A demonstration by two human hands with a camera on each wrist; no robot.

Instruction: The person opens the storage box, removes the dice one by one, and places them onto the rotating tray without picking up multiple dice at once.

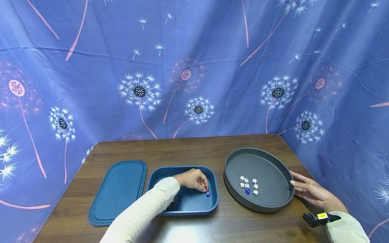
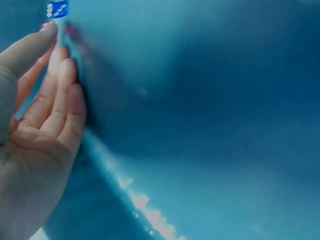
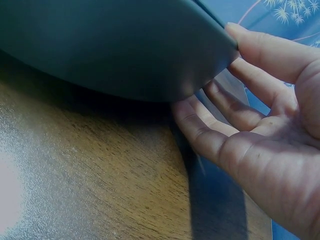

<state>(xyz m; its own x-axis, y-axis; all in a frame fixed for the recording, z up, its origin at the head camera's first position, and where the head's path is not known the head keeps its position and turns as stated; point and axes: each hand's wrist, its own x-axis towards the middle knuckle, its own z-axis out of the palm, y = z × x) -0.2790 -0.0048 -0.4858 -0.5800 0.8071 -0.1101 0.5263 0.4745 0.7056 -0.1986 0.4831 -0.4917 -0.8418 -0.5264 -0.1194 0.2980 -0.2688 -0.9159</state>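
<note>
Inside the blue rectangular container [image 1: 170, 212], my left hand [image 1: 192, 179] pinches a red die [image 1: 207, 188] between thumb and fingertips. Right beside that die is a blue die [image 1: 208, 194], which also shows at the top of the left wrist view. My right hand [image 1: 314, 193] holds the far right side of a round dark grey tray [image 1: 270, 162]. In the right wrist view its thumb presses the tray's wall and its fingers reach the lower edge. Several white dice [image 1: 247, 185] and a dark blue die [image 1: 247, 191] lie in the tray's left part.
A flat blue lid [image 1: 120, 189] lies left of the container on the wooden table [image 1: 182, 148]. Behind the table and along its right side hangs a blue cloth [image 1: 225, 84] with dandelion prints. A dark strap device with a yellow label [image 1: 322, 216] is on the right wrist.
</note>
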